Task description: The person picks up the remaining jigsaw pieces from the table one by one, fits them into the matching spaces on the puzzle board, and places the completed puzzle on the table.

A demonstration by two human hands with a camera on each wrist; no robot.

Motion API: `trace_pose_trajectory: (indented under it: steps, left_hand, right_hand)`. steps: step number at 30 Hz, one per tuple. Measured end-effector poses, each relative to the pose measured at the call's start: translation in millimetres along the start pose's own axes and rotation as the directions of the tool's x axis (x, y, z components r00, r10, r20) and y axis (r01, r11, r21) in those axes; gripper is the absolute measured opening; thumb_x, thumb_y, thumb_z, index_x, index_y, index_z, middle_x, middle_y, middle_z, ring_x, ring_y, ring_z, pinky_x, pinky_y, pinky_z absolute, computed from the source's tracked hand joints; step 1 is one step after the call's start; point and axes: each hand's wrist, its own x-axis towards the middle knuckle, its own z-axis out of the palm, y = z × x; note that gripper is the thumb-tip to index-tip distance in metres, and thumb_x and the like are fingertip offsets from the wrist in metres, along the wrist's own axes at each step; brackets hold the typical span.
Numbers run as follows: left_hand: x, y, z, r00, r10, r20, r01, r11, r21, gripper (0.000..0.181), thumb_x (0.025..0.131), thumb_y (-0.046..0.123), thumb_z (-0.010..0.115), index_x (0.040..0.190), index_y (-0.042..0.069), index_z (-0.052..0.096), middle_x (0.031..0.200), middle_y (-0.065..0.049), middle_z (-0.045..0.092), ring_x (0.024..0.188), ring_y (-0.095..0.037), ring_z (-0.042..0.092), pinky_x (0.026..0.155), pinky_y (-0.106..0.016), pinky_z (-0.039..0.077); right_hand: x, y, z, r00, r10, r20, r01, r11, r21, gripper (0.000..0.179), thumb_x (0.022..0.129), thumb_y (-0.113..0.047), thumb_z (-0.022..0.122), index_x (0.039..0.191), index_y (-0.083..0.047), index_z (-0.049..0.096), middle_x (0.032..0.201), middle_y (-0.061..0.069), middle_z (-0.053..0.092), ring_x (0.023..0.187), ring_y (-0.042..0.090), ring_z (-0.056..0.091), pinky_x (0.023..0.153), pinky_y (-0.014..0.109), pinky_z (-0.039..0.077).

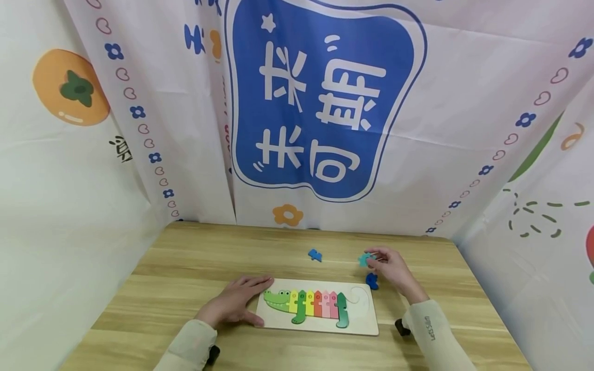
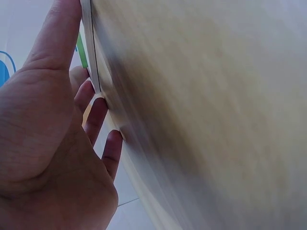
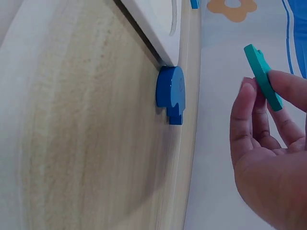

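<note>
A wooden crocodile puzzle board (image 1: 364, 323) lies on the table, with a green head, several coloured numbered body pieces and a dark green leg piece set in it. My left hand (image 1: 238, 299) rests at the board's left end, thumb by the near corner and extended fingers by the far one. Between thumb and fingers, my right hand (image 1: 390, 265) pinches a teal puzzle piece (image 3: 263, 76), held above the table. Just below that hand, a dark blue curved puzzle piece (image 3: 170, 88) lies beside the board's far right corner.
Farther back on the wooden table (image 1: 223, 247) lies another blue puzzle piece (image 1: 315, 255). A printed cloth (image 1: 464, 154) hangs along the table's back edge, and more cloth hangs at both sides.
</note>
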Motion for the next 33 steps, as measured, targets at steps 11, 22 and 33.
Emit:
trace_pose_trajectory:
  steps: [11, 22, 33]
  left_hand:
    - [-1.6, 2.1, -2.2, 1.000, 0.004, 0.001, -0.004, 1.000, -0.004, 0.104, 0.077, 0.057, 0.084, 0.162, 0.018, 0.038, 0.168, -0.006, 0.035, 0.147, -0.037, 0.035, 0.116, -0.068, 0.025]
    - [-1.6, 4.0, -3.6, 1.000, -0.010, 0.010, 0.011, 1.000, -0.014, 0.104, 0.077, 0.056, 0.084, 0.162, 0.018, 0.038, 0.168, -0.006, 0.035, 0.148, -0.038, 0.034, 0.117, -0.069, 0.023]
    - [-2.0, 5.7, -3.6, 1.000, -0.015, 0.013, 0.015, 1.000, -0.018, 0.104, 0.077, 0.055, 0.085, 0.162, 0.018, 0.038, 0.168, -0.006, 0.035, 0.148, -0.040, 0.034, 0.116, -0.069, 0.025]
  right_hand:
    - [2.3, 4, -1, 0.998, 0.037, -0.046, -0.038, 0.999, -0.032, 0.036, 0.101, -0.009, 0.066, 0.135, 0.004, 0.061, 0.115, 0.020, 0.066, 0.101, 0.033, 0.069, 0.084, 0.039, 0.062]
    - [5.8, 24, -12, 0.984, 0.066, -0.164, -0.106, 0.962, -0.251, 0.027, 0.098, -0.009, 0.068, 0.123, 0.001, 0.068, 0.114, 0.021, 0.068, 0.097, 0.027, 0.064, 0.075, 0.033, 0.054]
    - [8.5, 36, -17, 0.971, 0.147, -0.186, -0.192, 0.949, -0.251, 0.026, 0.098, -0.008, 0.068, 0.121, 0.004, 0.068, 0.105, 0.019, 0.065, 0.081, 0.021, 0.062, 0.068, 0.028, 0.053]
